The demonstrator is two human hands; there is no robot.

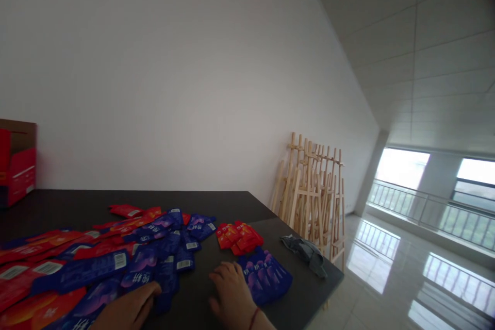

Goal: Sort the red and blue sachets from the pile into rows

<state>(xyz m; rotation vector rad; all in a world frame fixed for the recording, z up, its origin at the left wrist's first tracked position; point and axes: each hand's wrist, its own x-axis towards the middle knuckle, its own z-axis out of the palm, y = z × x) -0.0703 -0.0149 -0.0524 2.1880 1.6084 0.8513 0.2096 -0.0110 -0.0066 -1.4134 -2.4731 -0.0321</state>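
My left hand (129,307) is low over the front of a heap of blue packets (98,269) and red packets (48,241). Its fingers are bent together at the edge of a blue packet (166,278); part of the grip is hidden. My right hand (233,291) rests palm down on the table, fingers spread and thumb apart, holding nothing. Its fingertips lie beside the left edge of a fanned group of blue packets (266,276). Just behind that group lies a smaller fanned group of red packets (240,237).
The dark table (209,198) stands against a white wall. A red open carton (21,175) is at its far left. A crumpled grey cloth (305,252) lies near the right edge. Several wooden easels (309,196) lean against the wall beyond, beside a shiny tiled floor (386,289).
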